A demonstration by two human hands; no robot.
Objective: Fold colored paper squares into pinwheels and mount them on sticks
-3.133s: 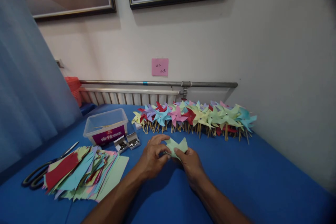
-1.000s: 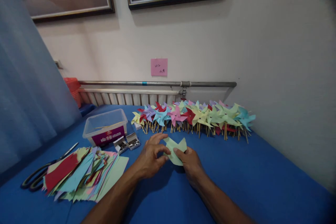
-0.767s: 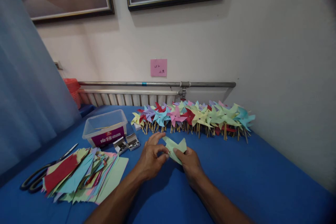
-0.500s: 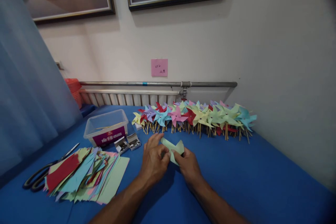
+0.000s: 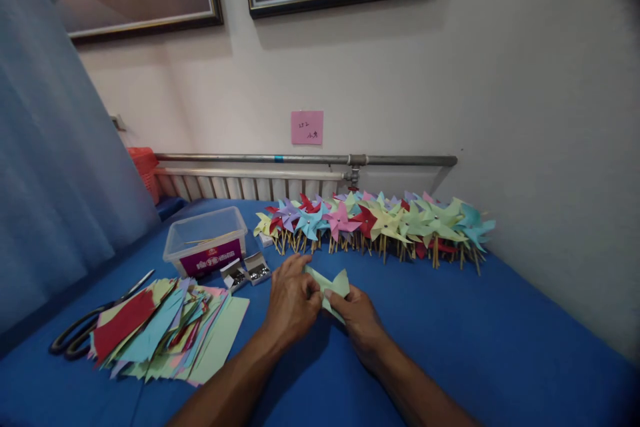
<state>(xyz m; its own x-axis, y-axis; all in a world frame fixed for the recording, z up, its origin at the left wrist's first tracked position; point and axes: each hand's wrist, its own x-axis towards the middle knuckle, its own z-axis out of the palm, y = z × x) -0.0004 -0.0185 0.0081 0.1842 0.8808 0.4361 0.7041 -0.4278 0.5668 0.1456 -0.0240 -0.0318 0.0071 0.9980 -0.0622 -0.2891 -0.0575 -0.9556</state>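
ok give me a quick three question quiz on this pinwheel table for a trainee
1. True or false: both hands grip the light green paper piece.
2. Which lies farthest to the left on the blue table? A) scissors B) clear plastic box C) row of finished pinwheels
3. Fill in: the loose stack of coloured paper lies on the side of the person's ____ hand.

Key
1. True: the left hand and the right hand both pinch it.
2. A
3. left
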